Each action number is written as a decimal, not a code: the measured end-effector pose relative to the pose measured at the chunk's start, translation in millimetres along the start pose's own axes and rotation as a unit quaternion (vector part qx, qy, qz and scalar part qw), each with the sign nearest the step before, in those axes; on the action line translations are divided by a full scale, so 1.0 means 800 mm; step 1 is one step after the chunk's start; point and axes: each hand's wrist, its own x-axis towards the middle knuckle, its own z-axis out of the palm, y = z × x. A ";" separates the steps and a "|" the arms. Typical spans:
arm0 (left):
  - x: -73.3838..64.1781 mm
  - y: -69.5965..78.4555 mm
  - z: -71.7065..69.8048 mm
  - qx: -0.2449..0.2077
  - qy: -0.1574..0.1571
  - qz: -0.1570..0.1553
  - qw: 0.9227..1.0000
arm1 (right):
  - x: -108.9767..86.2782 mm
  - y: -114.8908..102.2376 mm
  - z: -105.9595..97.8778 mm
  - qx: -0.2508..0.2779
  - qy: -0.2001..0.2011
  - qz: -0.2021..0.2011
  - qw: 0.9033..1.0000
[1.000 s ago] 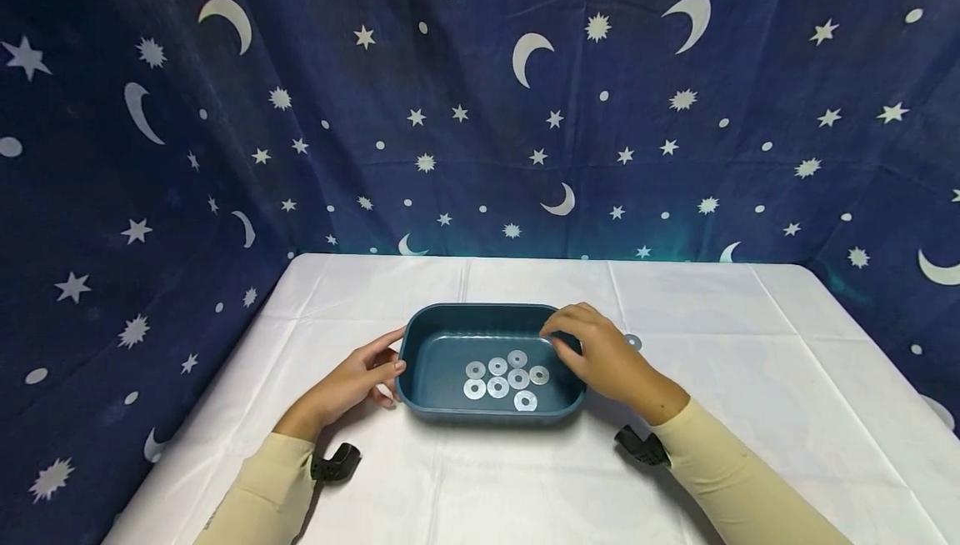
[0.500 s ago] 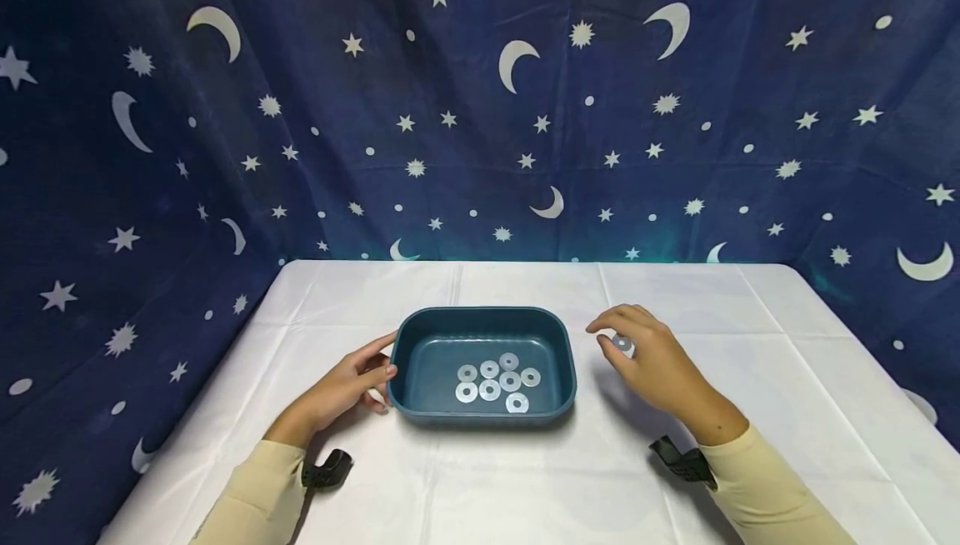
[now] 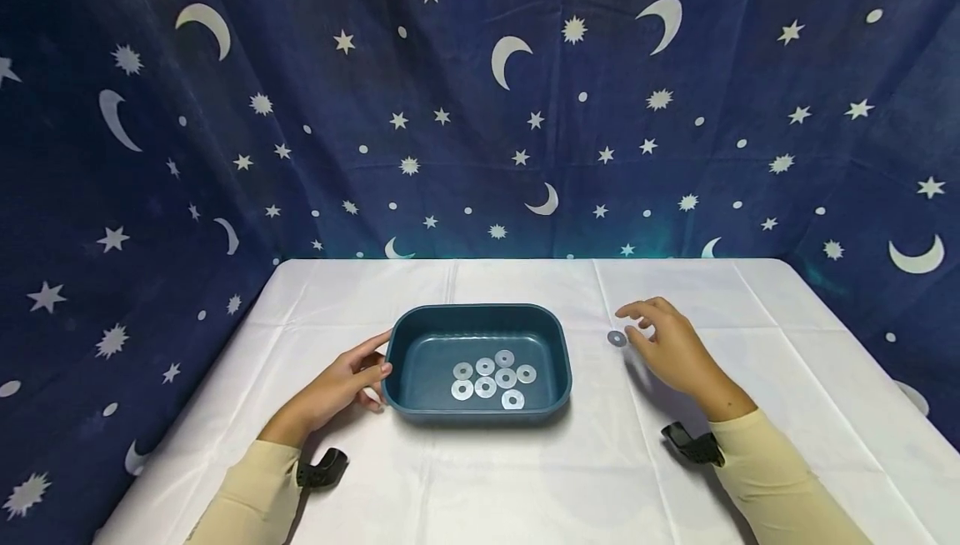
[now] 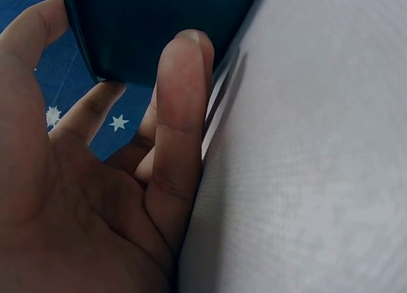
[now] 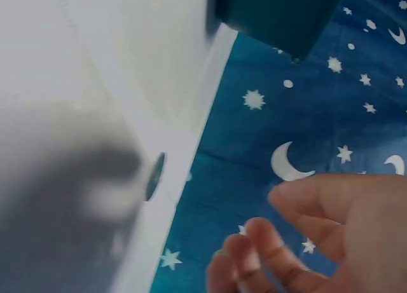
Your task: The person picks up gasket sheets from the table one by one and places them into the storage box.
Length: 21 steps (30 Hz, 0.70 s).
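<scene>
In the head view a dark blue-green rectangular bin [image 3: 431, 353] stands on the white table, with several flat silver washers [image 3: 485, 386] lying on its floor. My left hand [image 3: 333, 387] is at the bin's left end, thumb and fingertips against its wall and rim. Up close in the left wrist view, the fingers [image 4: 181, 96] look fairly straight beside the bin's wall [image 4: 140, 32]. To the right of the bin, a single washer [image 3: 617, 338] lies on the cloth. My right hand [image 3: 671, 349] hovers just right of this washer [image 5: 155, 177], fingers bent, thumb and index apart, nothing between them.
A white cloth [image 3: 495, 478] with fold creases covers the table. Behind and to the left hangs a dark blue curtain [image 3: 450, 170] printed with moons and stars. A black wrist mount [image 3: 322, 470] sits under the left sleeve, another mount [image 3: 692, 445] under the right.
My right hand has moved from over the bin's right edge out to the right, beside the loose washer. The left hand stays at the bin, and the view has shifted slightly.
</scene>
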 end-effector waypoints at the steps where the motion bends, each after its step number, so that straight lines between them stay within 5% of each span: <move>1: 0.000 0.000 0.000 0.001 0.002 -0.002 1.000 | 0.001 0.003 0.002 0.000 -0.014 0.010 1.000; 9: 0.001 0.001 -0.002 0.001 0.003 -0.004 1.000 | 0.005 0.020 0.011 0.008 -0.100 0.071 0.992; 21: 0.001 -0.002 -0.002 -0.002 0.006 -0.004 1.000 | 0.001 0.029 0.021 -0.016 -0.159 0.065 0.985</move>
